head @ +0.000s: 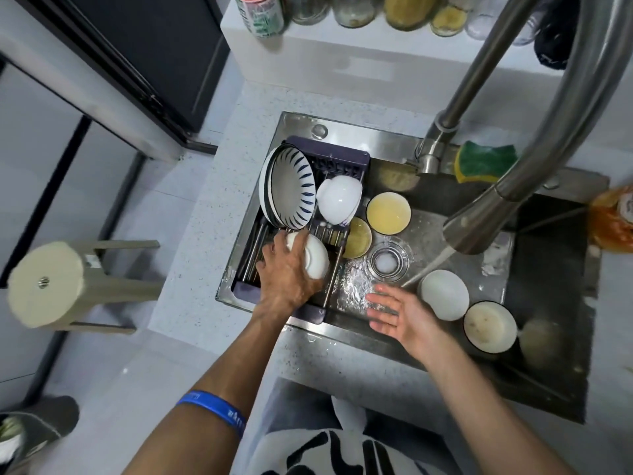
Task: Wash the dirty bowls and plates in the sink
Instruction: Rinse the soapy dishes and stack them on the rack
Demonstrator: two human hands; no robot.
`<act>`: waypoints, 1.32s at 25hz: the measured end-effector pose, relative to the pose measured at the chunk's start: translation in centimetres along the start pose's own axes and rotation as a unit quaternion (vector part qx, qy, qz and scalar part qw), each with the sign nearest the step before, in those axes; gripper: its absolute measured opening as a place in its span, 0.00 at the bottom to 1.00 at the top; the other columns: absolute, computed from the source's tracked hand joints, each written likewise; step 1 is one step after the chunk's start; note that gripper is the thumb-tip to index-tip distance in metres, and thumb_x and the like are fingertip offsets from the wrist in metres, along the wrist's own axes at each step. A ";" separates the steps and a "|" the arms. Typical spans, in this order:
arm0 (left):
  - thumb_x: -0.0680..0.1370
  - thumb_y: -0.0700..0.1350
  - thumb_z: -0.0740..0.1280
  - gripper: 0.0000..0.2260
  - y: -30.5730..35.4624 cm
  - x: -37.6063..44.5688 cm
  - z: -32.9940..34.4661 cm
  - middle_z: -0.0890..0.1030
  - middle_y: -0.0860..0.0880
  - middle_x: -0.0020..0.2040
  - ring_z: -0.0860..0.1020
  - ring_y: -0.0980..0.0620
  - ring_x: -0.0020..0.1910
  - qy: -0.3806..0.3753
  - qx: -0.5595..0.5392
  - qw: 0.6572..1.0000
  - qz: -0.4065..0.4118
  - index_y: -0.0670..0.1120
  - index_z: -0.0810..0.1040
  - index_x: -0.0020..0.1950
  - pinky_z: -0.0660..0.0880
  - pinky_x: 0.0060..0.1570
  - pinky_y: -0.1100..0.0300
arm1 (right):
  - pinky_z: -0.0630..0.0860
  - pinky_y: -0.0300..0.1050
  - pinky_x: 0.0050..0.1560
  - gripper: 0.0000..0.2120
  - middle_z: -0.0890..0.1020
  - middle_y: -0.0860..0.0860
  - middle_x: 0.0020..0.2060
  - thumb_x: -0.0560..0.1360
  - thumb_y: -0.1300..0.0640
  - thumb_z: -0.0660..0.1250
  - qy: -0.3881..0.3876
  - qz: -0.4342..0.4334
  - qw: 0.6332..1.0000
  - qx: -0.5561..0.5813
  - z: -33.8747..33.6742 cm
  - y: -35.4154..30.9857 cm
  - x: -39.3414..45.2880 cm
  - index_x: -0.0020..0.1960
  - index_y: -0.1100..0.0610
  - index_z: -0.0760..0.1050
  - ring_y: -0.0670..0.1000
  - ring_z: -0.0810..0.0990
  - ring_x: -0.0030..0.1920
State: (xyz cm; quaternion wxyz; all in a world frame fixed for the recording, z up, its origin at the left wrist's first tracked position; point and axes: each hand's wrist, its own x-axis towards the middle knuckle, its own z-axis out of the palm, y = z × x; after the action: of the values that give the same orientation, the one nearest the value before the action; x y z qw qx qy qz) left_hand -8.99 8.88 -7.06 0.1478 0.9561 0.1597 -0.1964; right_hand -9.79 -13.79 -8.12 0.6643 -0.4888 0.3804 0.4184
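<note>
My left hand point(286, 272) grips a white bowl point(317, 257), held upside down over the purple drying rack point(342, 157) at the sink's left end. In the rack stand blue-striped plates point(287, 190) on edge and an upturned white bowl point(339, 198). My right hand point(397, 311) hangs open, palm up, over the steel sink point(555, 275), holding nothing. Water runs from the faucet point(486, 217) onto an overturned white bowl point(445, 294). A dark-rimmed dirty bowl point(489, 325) sits beside it. Two bowls of yellowish liquid point(388, 212) point(358, 238) stand behind the drain point(388, 260).
A green and yellow sponge point(483, 162) lies on the sink's back ledge. An orange packet point(613, 221) is at the right edge. Jars point(411, 10) line a white shelf behind. A beige stool point(61, 282) stands on the floor to the left.
</note>
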 end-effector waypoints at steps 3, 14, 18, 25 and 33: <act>0.64 0.58 0.80 0.49 -0.3 0.5 0.7 0.56 0.43 0.76 0.61 0.39 0.71 -0.016 0.009 1.000 0.003 0.58 0.55 0.77 0.65 0.68 0.37 | 0.80 0.51 0.48 0.15 0.83 0.55 0.57 0.80 0.52 0.63 0.017 0.002 1.000 -0.013 -0.8 0.7 0.7 0.64 0.57 0.75 0.59 0.81 0.55; 0.78 0.36 0.63 0.18 8.2 -1.1 1.9 0.76 0.48 0.67 0.73 0.51 0.66 0.089 -0.363 0.922 0.098 0.45 0.75 0.68 0.70 0.68 0.50 | 0.75 0.42 0.39 0.11 0.86 0.51 0.46 0.76 0.62 0.66 0.177 -0.216 0.892 -0.356 0.4 2.2 6.5 0.45 0.47 0.82 0.52 0.81 0.41; 0.79 0.35 0.62 0.13 7.4 3.6 3.9 0.83 0.50 0.56 0.80 0.53 0.58 0.062 -0.525 0.847 -0.046 0.49 0.80 0.58 0.75 0.64 0.54 | 0.78 0.52 0.55 0.25 0.75 0.49 0.66 0.74 0.66 0.63 0.126 -0.304 0.714 -0.618 2.0 0.3 14.6 0.68 0.48 0.72 0.56 0.77 0.60; 0.79 0.33 0.64 0.13 7.9 2.7 5.7 0.84 0.55 0.51 0.80 0.60 0.54 0.035 -0.562 0.826 -0.024 0.49 0.81 0.55 0.74 0.57 0.68 | 0.72 0.54 0.63 0.14 0.81 0.57 0.60 0.81 0.62 0.56 0.167 -0.313 0.604 -0.714 3.3 0.0 20.6 0.61 0.57 0.77 0.58 0.77 0.62; 0.79 0.32 0.64 0.14 7.3 -1.0 5.2 0.83 0.55 0.52 0.80 0.58 0.53 -0.001 -0.549 0.834 -0.057 0.50 0.81 0.55 0.76 0.55 0.64 | 0.78 0.46 0.46 0.12 0.83 0.51 0.48 0.76 0.57 0.72 0.195 -0.185 0.941 -0.207 -0.1 2.3 11.1 0.59 0.54 0.80 0.52 0.79 0.45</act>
State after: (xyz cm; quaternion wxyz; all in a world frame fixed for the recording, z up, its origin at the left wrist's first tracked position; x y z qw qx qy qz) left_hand -8.88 0.27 -9.62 0.6374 0.7068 0.2950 -0.0849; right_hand -7.97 -11.48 -19.10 0.5270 -0.7494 0.3105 0.2535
